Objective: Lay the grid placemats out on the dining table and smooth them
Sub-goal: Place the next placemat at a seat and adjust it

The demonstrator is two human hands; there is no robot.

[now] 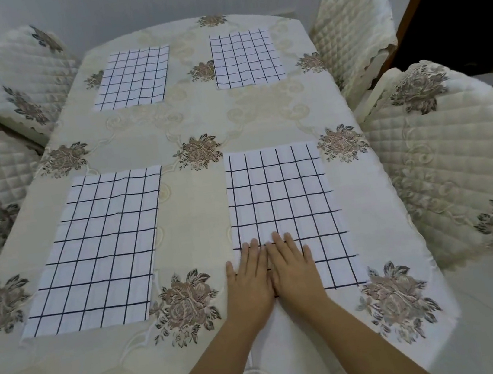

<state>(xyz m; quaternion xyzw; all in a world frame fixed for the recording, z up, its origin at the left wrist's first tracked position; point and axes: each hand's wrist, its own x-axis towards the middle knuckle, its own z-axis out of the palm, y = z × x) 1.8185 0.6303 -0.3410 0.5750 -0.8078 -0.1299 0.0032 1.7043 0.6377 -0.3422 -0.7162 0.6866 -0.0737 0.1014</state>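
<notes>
On the desk [186,125], the near left placemat [98,245] is lying flat, untouched. The left hand [249,281] and right hand [295,270] are pressing side by side on the near right placemat [283,188], fingers [255,249] straight and together. Smoothing appears to be going on; next, the palms are probably needing to sweep outward.
</notes>
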